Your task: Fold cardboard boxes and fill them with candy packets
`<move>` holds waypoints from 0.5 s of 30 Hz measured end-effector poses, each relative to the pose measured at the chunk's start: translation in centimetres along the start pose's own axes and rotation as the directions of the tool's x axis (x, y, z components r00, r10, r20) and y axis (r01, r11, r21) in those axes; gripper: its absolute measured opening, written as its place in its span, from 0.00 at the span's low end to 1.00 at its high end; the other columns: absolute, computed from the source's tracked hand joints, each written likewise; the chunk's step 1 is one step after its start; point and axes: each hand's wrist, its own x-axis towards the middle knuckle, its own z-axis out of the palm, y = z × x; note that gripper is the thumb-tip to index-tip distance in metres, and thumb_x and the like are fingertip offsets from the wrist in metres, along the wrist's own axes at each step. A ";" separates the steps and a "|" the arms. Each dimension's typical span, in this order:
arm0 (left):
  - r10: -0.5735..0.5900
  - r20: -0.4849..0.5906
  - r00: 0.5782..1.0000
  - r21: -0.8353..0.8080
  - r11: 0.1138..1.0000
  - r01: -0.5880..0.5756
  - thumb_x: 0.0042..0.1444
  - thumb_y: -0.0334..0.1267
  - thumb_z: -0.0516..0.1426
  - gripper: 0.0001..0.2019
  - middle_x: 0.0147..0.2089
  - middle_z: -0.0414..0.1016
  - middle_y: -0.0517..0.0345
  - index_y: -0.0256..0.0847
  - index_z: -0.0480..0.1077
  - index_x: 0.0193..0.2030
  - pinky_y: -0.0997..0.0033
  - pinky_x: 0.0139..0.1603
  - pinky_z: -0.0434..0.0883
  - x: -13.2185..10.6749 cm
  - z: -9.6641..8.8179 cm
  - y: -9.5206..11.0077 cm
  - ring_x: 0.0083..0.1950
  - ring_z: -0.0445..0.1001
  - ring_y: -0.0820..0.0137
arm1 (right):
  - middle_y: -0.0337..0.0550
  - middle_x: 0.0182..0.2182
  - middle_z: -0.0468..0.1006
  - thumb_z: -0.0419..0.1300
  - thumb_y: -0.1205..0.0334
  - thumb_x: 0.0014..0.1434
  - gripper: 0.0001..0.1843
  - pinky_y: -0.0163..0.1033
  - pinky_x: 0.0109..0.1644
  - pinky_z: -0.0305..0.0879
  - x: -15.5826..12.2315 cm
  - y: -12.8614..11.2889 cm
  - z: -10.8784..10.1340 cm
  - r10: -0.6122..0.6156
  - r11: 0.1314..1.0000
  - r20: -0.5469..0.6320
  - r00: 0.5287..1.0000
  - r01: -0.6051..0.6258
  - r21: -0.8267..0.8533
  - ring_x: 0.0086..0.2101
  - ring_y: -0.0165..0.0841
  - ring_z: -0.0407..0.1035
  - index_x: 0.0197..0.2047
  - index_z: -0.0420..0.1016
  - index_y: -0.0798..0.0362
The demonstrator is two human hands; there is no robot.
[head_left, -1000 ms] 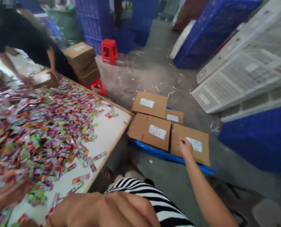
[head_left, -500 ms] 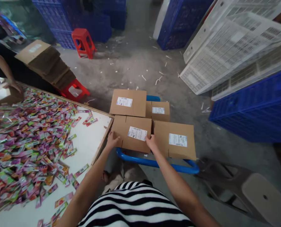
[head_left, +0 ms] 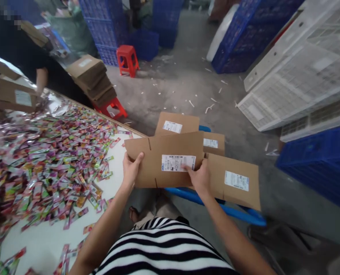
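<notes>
A flattened-looking cardboard box (head_left: 149,168) with a white printed label (head_left: 177,163) is held up in front of me, above the blue cart. My left hand (head_left: 131,168) grips its left end, thumb on the front face. My right hand (head_left: 199,177) holds the right end, its thumb lying over the label's edge. The fingers behind the cardboard are hidden. Just right of it, another labelled cardboard box (head_left: 241,164) rests on the cart (head_left: 241,215). Behind are two more labelled boxes, one box (head_left: 184,120) to the left and one smaller-looking box (head_left: 217,143) to the right.
To the left, a white table (head_left: 41,244) carries a heap of small colourful packets (head_left: 72,152). Beyond it a person in dark clothes (head_left: 58,72) handles a box. Stacked cartons (head_left: 92,78), a red stool (head_left: 127,61), white crates (head_left: 298,72) and blue crates (head_left: 321,160) stand around.
Both hands have lifted the front left box off the cart and tilted its labelled face toward me. My view has turned left, so the surroundings appear shifted right.
</notes>
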 end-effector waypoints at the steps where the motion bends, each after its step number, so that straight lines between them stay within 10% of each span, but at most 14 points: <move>1: 0.040 -0.022 0.999 0.003 0.999 -0.040 0.48 0.51 0.71 0.28 0.52 0.79 0.47 0.41 0.68 0.50 0.59 0.54 0.74 -1.0 -1.6 1.0 0.52 0.78 0.58 | 0.52 0.33 0.80 0.60 0.22 0.48 0.39 0.44 0.37 0.64 -0.1 -1.4 1.5 0.007 1.000 -0.017 1.000 -0.007 -0.015 0.35 0.46 0.72 0.41 0.72 0.52; 7: 0.167 -0.267 0.949 0.029 0.986 -0.166 0.55 0.52 0.66 0.21 0.48 0.78 0.52 0.42 0.67 0.47 0.63 0.53 0.73 -6.6 -14.5 1.8 0.51 0.77 0.62 | 0.51 0.31 0.80 0.47 0.25 0.59 0.37 0.46 0.43 0.67 -4.1 -7.1 10.7 -0.179 0.967 0.160 0.971 0.144 0.210 0.37 0.45 0.72 0.35 0.74 0.53; 11: 0.122 -0.521 0.845 0.146 0.988 -0.053 0.55 0.58 0.63 0.21 0.38 0.75 0.57 0.43 0.66 0.40 0.64 0.46 0.72 -7.7 -26.4 0.9 0.40 0.75 0.65 | 0.55 0.51 0.80 0.66 0.39 0.51 0.39 0.50 0.54 0.70 -11.8 -8.1 15.2 -0.477 0.865 0.536 0.696 0.264 0.426 0.51 0.49 0.73 0.59 0.70 0.53; 15: 0.027 -0.694 0.719 0.090 0.995 0.049 0.50 0.64 0.64 0.27 0.40 0.74 0.57 0.45 0.63 0.41 0.61 0.49 0.72 -9.3 -35.5 1.1 0.43 0.75 0.62 | 0.48 0.46 0.83 0.62 0.51 0.58 0.22 0.49 0.51 0.74 -19.4 -10.4 17.6 -0.587 0.801 0.676 0.445 0.200 0.564 0.46 0.45 0.77 0.53 0.75 0.51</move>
